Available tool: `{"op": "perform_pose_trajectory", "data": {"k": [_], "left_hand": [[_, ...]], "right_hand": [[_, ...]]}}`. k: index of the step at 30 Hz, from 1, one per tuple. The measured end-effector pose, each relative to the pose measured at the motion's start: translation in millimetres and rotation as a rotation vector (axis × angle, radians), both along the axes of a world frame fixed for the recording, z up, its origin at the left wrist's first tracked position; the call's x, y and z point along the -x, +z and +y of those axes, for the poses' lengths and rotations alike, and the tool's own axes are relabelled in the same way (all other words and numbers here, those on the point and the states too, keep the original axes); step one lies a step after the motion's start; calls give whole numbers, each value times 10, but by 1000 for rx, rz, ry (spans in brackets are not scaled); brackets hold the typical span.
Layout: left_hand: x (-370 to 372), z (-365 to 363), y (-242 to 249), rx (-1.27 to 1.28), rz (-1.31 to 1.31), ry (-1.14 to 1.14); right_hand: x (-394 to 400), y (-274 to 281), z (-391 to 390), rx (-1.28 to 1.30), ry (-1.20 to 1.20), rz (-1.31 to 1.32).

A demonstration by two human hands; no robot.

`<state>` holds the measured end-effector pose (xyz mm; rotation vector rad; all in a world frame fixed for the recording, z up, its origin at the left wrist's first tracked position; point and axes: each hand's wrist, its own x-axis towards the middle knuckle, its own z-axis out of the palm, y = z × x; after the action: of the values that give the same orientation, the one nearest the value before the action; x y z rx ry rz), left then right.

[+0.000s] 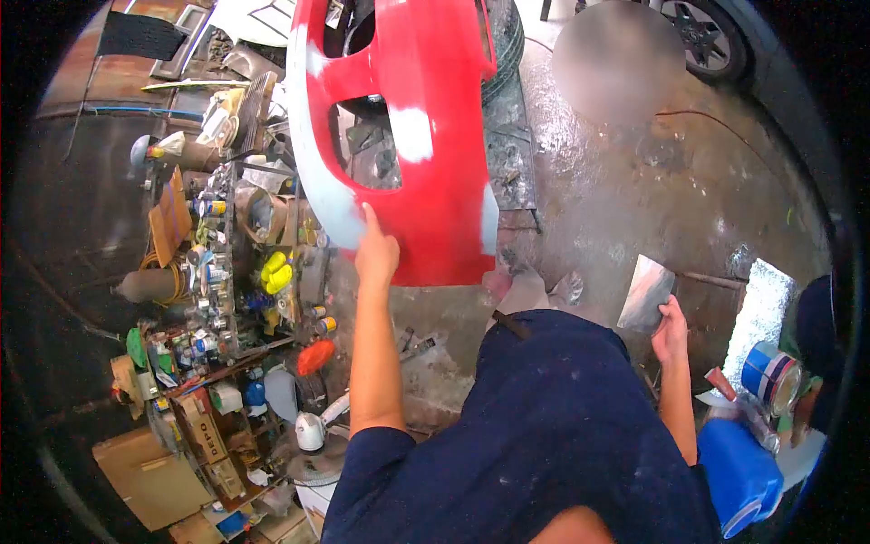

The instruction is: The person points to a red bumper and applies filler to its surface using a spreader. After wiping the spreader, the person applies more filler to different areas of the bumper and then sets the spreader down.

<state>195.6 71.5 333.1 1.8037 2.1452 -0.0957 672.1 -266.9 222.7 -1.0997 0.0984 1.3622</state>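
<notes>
A red car bumper cover (444,208) with pale grey and white patches stands in front of me. My left hand (377,254) reaches to its lower left part, index finger stretched out on or just over the red paint beside a grey patch. The other fingers are curled, and I see nothing in them. Out to the right, my right hand (671,331) grips the edge of a thin flat sheet (645,292) with a shiny, greyish, smeared face. Whether the left fingertip presses on the bumper cannot be made out.
Shelves at left hold cans, bottles and yellow items (276,272). A fan (311,433) and cardboard boxes (149,476) stand lower left. At right are a blue jug (739,476) and a paint can (770,376). Beyond the wet floor (589,181) are a person and a car wheel (702,36).
</notes>
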Motion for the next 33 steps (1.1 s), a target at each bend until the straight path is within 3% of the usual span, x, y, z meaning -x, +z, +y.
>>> {"op": "perform_pose_trajectory", "data": {"k": [4,6,8,10,12,15,16,18,20,22,24,29,30,31,33], "left_hand": [[-97,-284,-221,81,-47,-198],[-426,-544,-206,26,-457,-294],[-1050,-777,650,331,-765,-373],[-1425,-920,1218,239,-768,-750],[-1757,-1075,2102,217,-758,-1001],[-2157,-1305,3102,-108,-575,-1475],[-2224,-1329,3294,-151,-602,-1553],[-2383,-1391,3636,-187,-710,-1612],[-2519,-1481,3678,-348,-655,-1639],[-2574,-1649,3528,-601,-473,-1687],[-2614,-1728,3491,-782,-327,-1690],[-2434,-1561,3609,-699,-267,-1825],[-2405,-1517,3653,-513,-296,-1850],[-2384,-1447,3481,-340,-248,-1809],[-2379,-1277,2788,-53,-297,-1639]], "right_hand": [[-72,-150,-13,-34,-8,-28],[-75,-96,28,-51,-18,-36],[-74,-45,37,-46,-29,-48],[-55,-3,42,-18,-84,-127],[-99,-51,-25,-57,-103,-74],[8,72,-12,100,-282,-111],[-87,-86,-97,10,-182,-105],[49,212,-65,11,-200,-62],[127,572,-115,23,-271,-76],[-67,-255,-574,1,-284,-84],[56,-178,-697,18,-327,-109],[-66,-205,-928,13,-434,-73],[12,-74,-881,28,-438,-39],[24,155,-803,11,-401,-26],[-64,-9,-826,9,-406,-52]]}}
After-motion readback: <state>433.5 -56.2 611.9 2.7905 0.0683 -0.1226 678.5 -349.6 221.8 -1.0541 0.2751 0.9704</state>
